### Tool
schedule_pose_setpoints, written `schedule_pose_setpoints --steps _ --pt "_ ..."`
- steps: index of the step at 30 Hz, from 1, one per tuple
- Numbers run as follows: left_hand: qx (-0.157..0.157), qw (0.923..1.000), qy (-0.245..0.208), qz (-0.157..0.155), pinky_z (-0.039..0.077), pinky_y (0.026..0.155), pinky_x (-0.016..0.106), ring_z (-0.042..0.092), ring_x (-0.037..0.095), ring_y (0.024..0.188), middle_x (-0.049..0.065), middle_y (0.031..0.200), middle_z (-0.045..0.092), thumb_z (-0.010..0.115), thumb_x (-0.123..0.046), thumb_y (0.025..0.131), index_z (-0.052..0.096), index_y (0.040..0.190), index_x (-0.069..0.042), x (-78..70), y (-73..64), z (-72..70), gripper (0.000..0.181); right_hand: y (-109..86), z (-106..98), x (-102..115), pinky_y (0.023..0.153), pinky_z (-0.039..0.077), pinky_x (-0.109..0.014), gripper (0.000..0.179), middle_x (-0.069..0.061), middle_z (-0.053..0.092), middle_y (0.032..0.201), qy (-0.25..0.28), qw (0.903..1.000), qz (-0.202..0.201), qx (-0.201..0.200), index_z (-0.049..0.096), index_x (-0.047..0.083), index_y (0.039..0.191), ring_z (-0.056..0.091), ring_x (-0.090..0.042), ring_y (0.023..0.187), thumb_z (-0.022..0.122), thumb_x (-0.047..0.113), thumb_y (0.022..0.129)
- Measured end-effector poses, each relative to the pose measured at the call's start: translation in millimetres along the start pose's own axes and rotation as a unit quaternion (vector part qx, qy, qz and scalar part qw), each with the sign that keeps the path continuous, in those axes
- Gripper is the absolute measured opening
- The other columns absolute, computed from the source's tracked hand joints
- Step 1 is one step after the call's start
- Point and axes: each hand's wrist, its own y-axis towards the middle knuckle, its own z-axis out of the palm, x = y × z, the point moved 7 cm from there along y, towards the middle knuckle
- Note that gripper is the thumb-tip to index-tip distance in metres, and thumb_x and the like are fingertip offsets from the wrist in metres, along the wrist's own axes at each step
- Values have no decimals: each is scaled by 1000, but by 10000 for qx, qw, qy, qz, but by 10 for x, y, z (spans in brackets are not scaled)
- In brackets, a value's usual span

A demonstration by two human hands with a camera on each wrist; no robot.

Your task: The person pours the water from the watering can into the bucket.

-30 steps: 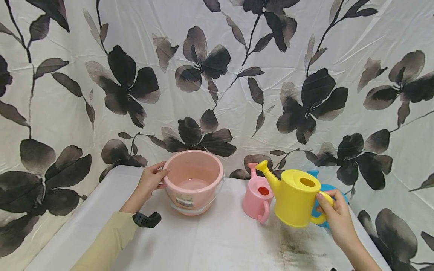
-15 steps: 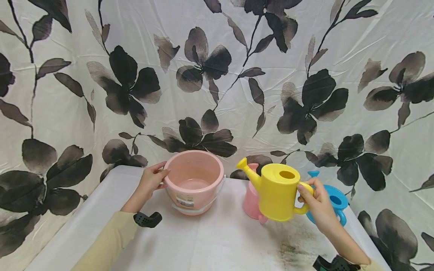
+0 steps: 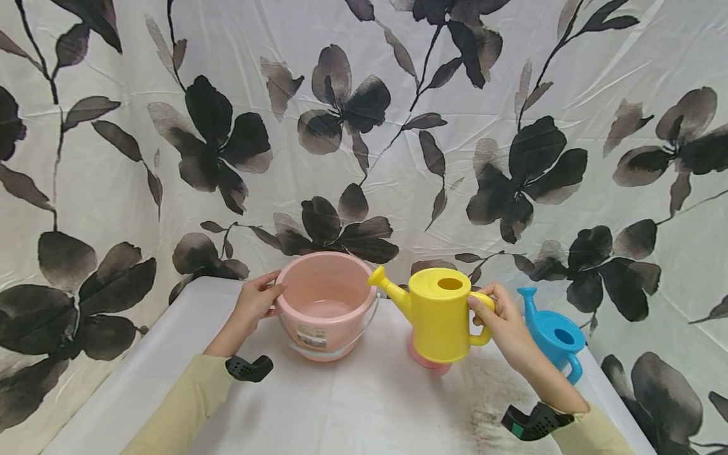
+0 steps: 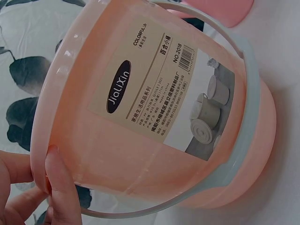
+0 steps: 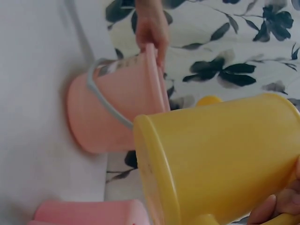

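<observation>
A pink bucket (image 3: 325,319) with a pale handle and a printed label (image 4: 164,89) stands on the table. My left hand (image 3: 254,304) pinches its rim at the left side, thumb on the outer wall in the left wrist view. In my right hand (image 3: 500,319) is a yellow watering can (image 3: 439,322), gripped by its handle and held up, roughly upright. Its spout points left and ends by the bucket's right rim in the head view. Behind the yellow can, a pink watering can (image 3: 428,361) is mostly hidden; only its base shows.
A blue watering can (image 3: 557,338) stands at the right of the white-covered table (image 3: 341,411), beyond my right forearm. Dark smudges (image 3: 491,404) mark the cover at front right. A flower-printed cloth (image 3: 421,189) hangs behind and at both sides.
My right hand has carried the yellow watering can left, from in front of the blue can to in front of the pink can, near the bucket. My left hand stays on the bucket rim.
</observation>
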Motion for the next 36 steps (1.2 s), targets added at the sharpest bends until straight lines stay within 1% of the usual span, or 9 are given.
schedule_pose_setpoints --steps 5,9,14,19,26,31,36 --pt "11 10000 -45 -19 54 58 14 52 2 68 10 104 50 51 -19 99 34 149 -7 -7 -3 3 55 108 76 15 62 45 -23 22 0 47 77 29 9999 10 97 38 0 102 46 -13 72 50 18 100" --pt "3 10000 -45 -26 54 57 14 52 2 68 10 103 50 51 -19 99 34 149 -8 -11 -5 6 54 195 122 55 64 44 -23 21 -4 47 80 0 9997 -96 221 38 -1 100 46 -14 72 50 16 100" --pt "-2 10000 -1 -12 54 58 14 52 3 69 11 106 50 50 -20 99 34 149 -8 -8 -2 6 54 300 165 104 62 43 -23 20 -8 44 78 -2 9990 -232 375 37 -2 98 45 -16 69 50 14 100" --pt "-11 10000 28 -15 55 59 15 53 3 70 13 110 51 50 -21 99 34 149 -8 6 14 2 54 400 212 131 60 41 -25 20 -7 40 75 -77 9981 -286 550 37 -2 99 43 -16 67 49 14 100" --pt "6 10000 19 -2 55 58 15 53 3 70 13 109 50 50 -20 99 34 149 -8 7 13 8 54 505 256 165 64 41 -26 20 -7 42 75 -278 9979 -143 576 38 -1 100 44 -19 69 50 15 100" --pt "5 10000 19 13 54 58 14 53 3 69 13 109 51 49 -20 99 34 149 -8 -8 5 1 54 552 290 233 60 40 -27 19 -4 40 71 -414 9972 -142 607 38 -2 100 42 -16 65 50 13 100" --pt "11 10000 28 -9 54 58 14 53 3 70 13 109 50 49 -20 98 34 149 -8 -6 2 -2 54 587 327 299 60 42 -26 20 -5 41 73 -546 9966 -134 601 40 -2 102 44 -18 68 51 14 99"
